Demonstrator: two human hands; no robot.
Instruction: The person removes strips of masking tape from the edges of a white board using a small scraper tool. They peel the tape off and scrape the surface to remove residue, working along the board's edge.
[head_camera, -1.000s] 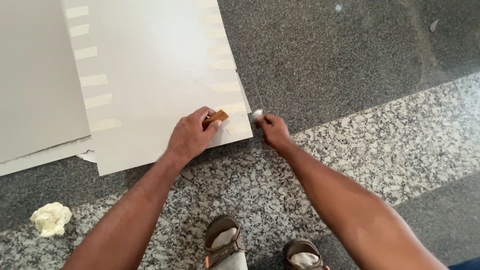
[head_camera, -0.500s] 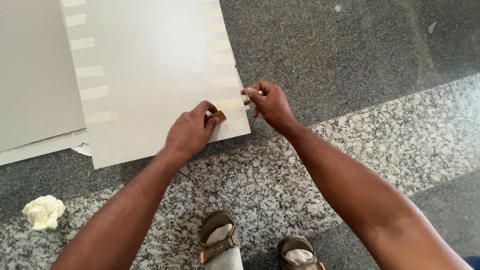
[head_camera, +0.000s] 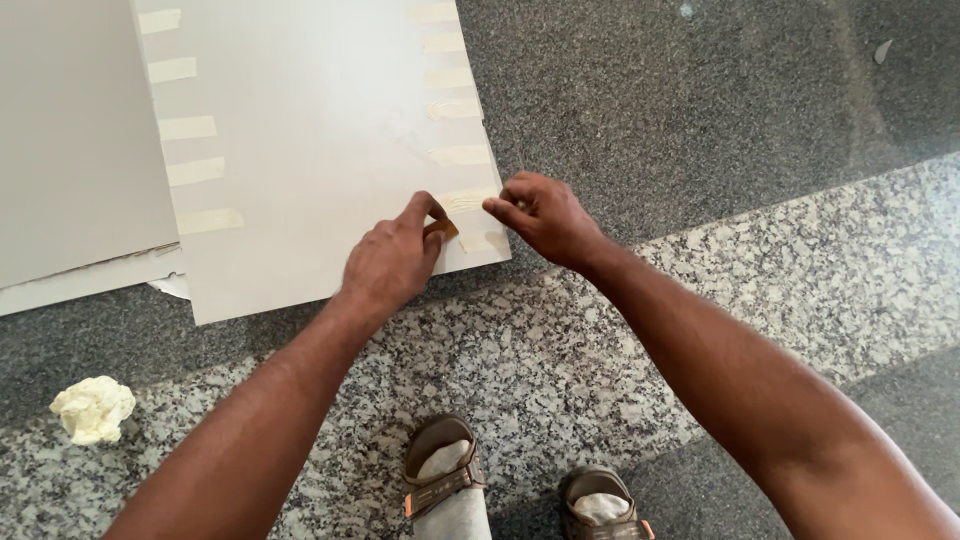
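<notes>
Our right hand has slid left onto the white board, pinching a tape strip; left hand grips a brown scraper, steadying the corner.

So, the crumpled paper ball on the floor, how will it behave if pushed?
The paper ball looks light and loosely crumpled, so it would likely slide or tumble easily. Its lumpy shape probably stops it rolling far, and it would likely squash softly when gripped.
</notes>
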